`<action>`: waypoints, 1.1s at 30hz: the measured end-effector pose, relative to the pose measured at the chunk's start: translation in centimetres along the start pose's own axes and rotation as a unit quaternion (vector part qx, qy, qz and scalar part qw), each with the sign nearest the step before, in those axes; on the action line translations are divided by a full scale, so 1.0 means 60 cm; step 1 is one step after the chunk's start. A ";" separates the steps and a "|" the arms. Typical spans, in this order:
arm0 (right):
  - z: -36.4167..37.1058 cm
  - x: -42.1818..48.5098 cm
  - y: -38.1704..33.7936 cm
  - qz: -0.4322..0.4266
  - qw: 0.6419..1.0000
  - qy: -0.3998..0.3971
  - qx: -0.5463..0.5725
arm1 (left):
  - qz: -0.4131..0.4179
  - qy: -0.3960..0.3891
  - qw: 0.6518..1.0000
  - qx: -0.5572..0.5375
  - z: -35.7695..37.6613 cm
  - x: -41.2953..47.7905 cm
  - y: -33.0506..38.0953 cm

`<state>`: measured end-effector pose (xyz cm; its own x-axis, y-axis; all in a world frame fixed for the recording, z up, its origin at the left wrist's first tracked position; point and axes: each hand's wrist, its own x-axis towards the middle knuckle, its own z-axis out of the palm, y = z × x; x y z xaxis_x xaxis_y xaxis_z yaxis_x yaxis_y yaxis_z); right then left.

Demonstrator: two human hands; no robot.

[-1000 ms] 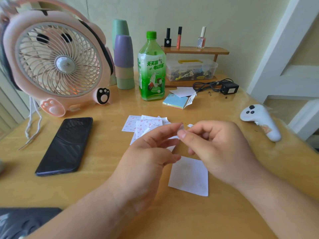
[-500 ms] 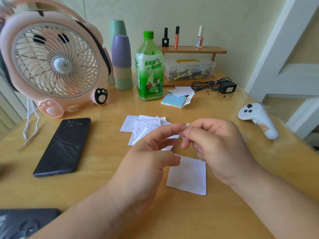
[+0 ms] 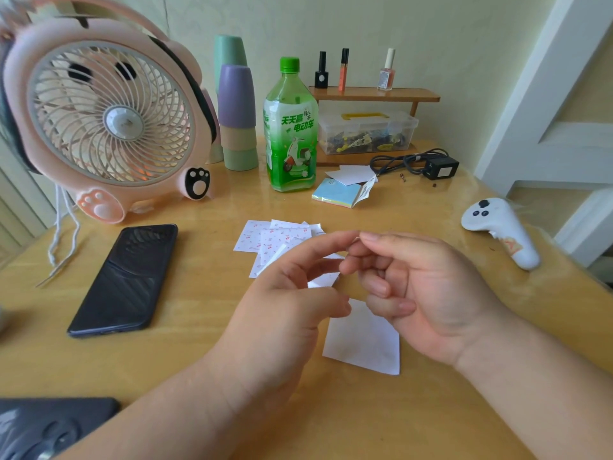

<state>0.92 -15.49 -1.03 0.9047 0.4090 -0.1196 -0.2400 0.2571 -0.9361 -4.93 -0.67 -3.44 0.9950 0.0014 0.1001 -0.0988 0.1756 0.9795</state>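
The white paper square lies flat on the wooden table. Both hands are held just over its far edge. The left hand has its thumb and fingers apart in a loose curve, and its first fingertip touches the right hand. The right hand's fingers are curled in, and its thumb and first finger squeeze a tiny pale bit. The bit is so small and hidden that I cannot tell its shape.

There is bare wood on both sides of the square. Well to its left lies a black phone. Well to its right a white game controller lies close to the table's edge. Just behind the square sit little cherry-print papers, overlapping, with a thin white strip on them. Far behind it stands a green tea bottle.
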 end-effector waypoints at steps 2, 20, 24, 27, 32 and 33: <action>0.000 0.000 0.000 -0.002 1.000 -0.001 0.004 | -0.001 -0.006 1.000 -0.018 -0.002 0.000 -0.001; -0.006 0.002 0.013 -0.263 0.927 0.055 -0.260 | -0.003 0.006 0.999 0.044 0.009 -0.003 0.006; -0.010 0.003 0.015 -0.278 0.913 0.062 -0.291 | -0.008 0.009 0.999 0.029 0.006 -0.003 0.005; -0.011 0.002 0.013 -0.279 0.916 0.048 -0.285 | -0.006 0.011 1.000 0.024 0.004 -0.002 0.004; -0.009 0.002 0.010 -0.258 0.935 0.020 -0.241 | 0.000 0.003 1.000 0.027 0.004 -0.002 0.006; -0.009 0.002 0.010 -0.250 0.938 0.022 -0.240 | -0.003 0.006 1.000 0.019 0.003 -0.002 0.006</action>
<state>1.08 -15.75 -1.81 0.8781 0.3028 0.3705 0.3946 -0.0201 -0.9187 -5.08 -0.81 -3.06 0.9956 0.0124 0.0933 -0.0941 0.1380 0.9859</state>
